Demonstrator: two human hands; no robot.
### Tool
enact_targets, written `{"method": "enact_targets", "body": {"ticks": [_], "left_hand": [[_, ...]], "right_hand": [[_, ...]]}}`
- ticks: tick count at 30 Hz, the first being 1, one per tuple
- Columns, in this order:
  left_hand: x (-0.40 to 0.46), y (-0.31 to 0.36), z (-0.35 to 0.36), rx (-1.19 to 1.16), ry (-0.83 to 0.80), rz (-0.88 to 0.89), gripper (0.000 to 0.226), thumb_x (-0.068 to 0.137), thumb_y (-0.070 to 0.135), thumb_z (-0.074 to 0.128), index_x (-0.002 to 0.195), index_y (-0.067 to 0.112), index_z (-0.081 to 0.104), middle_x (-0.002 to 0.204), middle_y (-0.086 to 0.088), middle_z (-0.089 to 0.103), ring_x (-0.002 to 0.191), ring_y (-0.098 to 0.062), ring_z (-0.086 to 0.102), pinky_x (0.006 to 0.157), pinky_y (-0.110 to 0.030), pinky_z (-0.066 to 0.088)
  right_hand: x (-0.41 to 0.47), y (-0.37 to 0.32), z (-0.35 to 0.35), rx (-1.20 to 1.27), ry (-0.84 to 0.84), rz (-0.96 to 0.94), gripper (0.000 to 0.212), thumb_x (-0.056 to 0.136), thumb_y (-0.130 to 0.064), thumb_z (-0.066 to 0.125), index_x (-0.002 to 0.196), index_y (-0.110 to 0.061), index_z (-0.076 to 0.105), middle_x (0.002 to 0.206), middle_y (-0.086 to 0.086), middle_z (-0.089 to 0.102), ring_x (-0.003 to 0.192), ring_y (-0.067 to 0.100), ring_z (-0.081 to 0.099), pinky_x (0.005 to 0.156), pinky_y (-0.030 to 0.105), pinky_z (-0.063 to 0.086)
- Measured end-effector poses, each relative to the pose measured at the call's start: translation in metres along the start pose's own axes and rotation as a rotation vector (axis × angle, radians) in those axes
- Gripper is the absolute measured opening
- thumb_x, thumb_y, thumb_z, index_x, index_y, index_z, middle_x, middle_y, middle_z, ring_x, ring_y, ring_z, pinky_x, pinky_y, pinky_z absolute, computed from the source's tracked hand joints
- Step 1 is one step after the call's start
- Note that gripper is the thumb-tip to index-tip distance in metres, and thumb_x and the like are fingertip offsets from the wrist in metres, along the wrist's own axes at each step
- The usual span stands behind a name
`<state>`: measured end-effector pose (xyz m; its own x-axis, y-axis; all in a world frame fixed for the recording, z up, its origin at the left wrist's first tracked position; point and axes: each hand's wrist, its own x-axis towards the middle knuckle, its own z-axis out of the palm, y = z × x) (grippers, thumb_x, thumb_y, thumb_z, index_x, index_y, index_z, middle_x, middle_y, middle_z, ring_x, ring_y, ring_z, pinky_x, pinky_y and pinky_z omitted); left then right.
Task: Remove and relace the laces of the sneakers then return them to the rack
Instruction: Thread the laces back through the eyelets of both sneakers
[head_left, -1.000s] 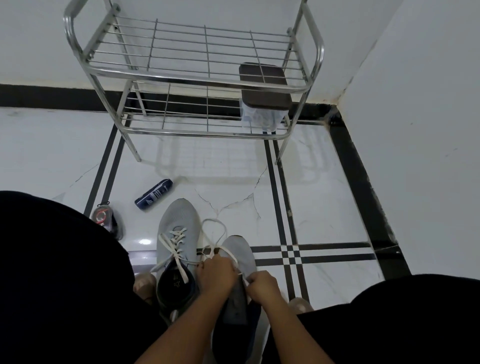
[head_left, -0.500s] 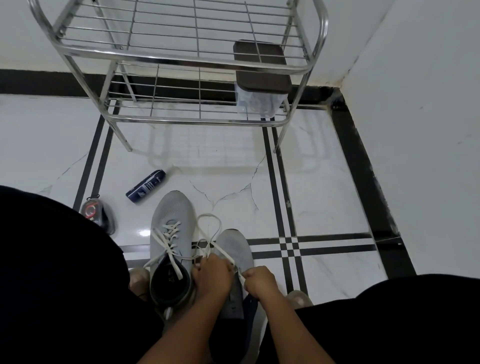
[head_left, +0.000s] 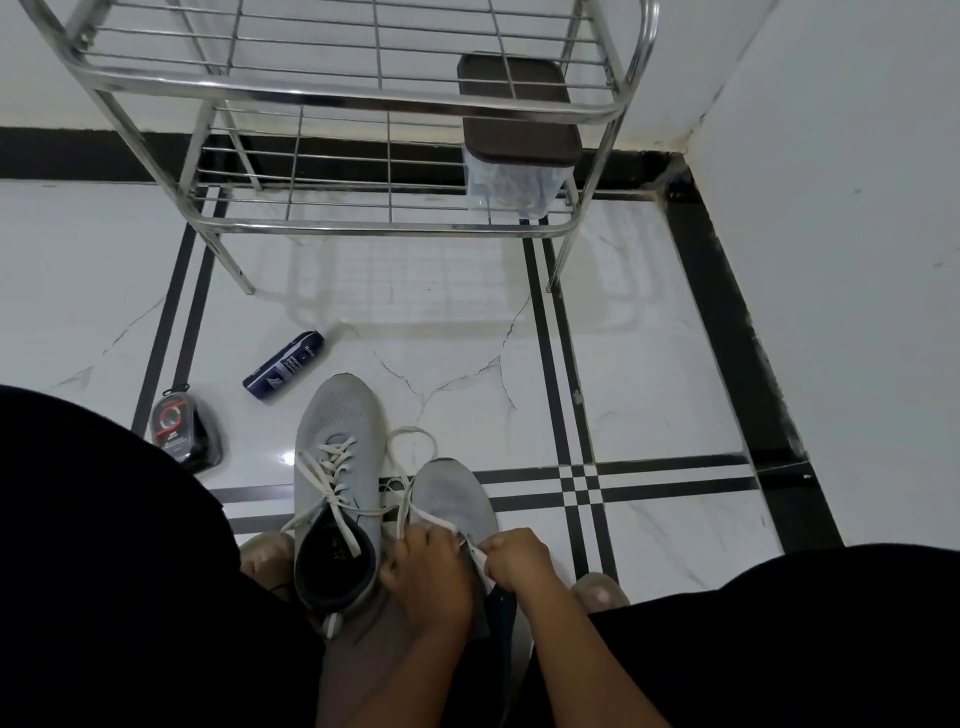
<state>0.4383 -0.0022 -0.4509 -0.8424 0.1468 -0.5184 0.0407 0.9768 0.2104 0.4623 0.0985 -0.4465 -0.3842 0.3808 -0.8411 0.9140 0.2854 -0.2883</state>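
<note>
Head view shows two grey sneakers side by side on the marble floor between the person's knees: the left sneaker (head_left: 337, 488) is laced, its ends lying loose across the tongue, while the right sneaker (head_left: 452, 501) is under both hands. Over the last second the camera has tipped forward, so the rack (head_left: 358, 104) now sits higher in the picture, and the hands have barely shifted. The left hand (head_left: 428, 577) is curled over the throat of the right sneaker, pinching the white lace (head_left: 415, 467), and the right hand (head_left: 514, 561) is closed around the lace's other end (the exact eyelet is hidden beneath the fingers). A slack loop of lace lies on the floor ahead of the toe. To my eye this is relacing in progress on the second shoe, with the return to the rack yet to come. A dark spray can (head_left: 284, 365) and a polish tin (head_left: 182, 431) lie near the floor's left side.
</note>
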Motion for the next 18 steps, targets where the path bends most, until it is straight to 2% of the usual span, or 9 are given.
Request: {"method": "enact_targets", "body": {"ticks": [5,7,10,15,18], "left_hand": [[-0.0024,0.0045,-0.0005,-0.22,-0.033,-0.194,0.021,0.094,0.035,0.046,0.105,0.029,0.063,0.127,-0.001,0.048,0.121,-0.023,0.038,0.098,-0.041,0.03],[-0.0007,0.0054,-0.0024,-0.25,-0.05,-0.22,0.018,0.093,0.032,0.049,0.103,0.029,0.064,0.126,-0.001,0.048,0.121,-0.024,0.038,0.098,-0.041,0.03],[-0.0003,0.001,-0.0031,-0.169,-0.034,-0.138,0.016,0.092,0.03,0.053,0.099,0.035,0.066,0.122,0.002,0.05,0.118,-0.021,0.037,0.093,-0.04,0.031],[0.0008,0.0003,-0.0017,0.184,0.046,0.238,0.02,0.09,0.027,0.047,0.102,0.03,0.061,0.114,0.004,0.053,0.112,-0.02,0.044,0.093,-0.037,0.031],[0.0002,0.0001,0.0027,0.177,0.042,0.198,0.02,0.092,0.026,0.045,0.107,0.029,0.057,0.119,0.004,0.05,0.115,-0.019,0.044,0.093,-0.035,0.032]], "right_hand": [[0.0013,0.0007,0.0007,0.028,-0.004,0.005,0.037,0.089,-0.004,0.052,0.117,-0.021,0.07,0.125,0.003,0.064,0.113,0.021,0.059,0.093,0.024,0.048],[0.001,0.0012,0.0007,0.008,-0.017,-0.015,0.036,0.089,-0.004,0.053,0.116,-0.02,0.07,0.125,0.003,0.064,0.114,0.021,0.059,0.092,0.024,0.047],[0.0007,0.0027,0.0024,-0.005,-0.021,-0.025,0.034,0.09,-0.005,0.053,0.117,-0.017,0.07,0.126,0.005,0.064,0.114,0.022,0.059,0.094,0.025,0.047],[-0.0014,0.0017,0.0035,0.038,0.01,-0.022,0.03,0.094,-0.019,0.053,0.119,-0.011,0.069,0.125,0.01,0.064,0.114,0.025,0.059,0.097,0.029,0.049],[-0.0022,0.0018,0.003,0.016,0.0,-0.046,0.032,0.092,-0.01,0.051,0.117,-0.013,0.07,0.125,0.009,0.064,0.115,0.025,0.058,0.099,0.03,0.048]]}}
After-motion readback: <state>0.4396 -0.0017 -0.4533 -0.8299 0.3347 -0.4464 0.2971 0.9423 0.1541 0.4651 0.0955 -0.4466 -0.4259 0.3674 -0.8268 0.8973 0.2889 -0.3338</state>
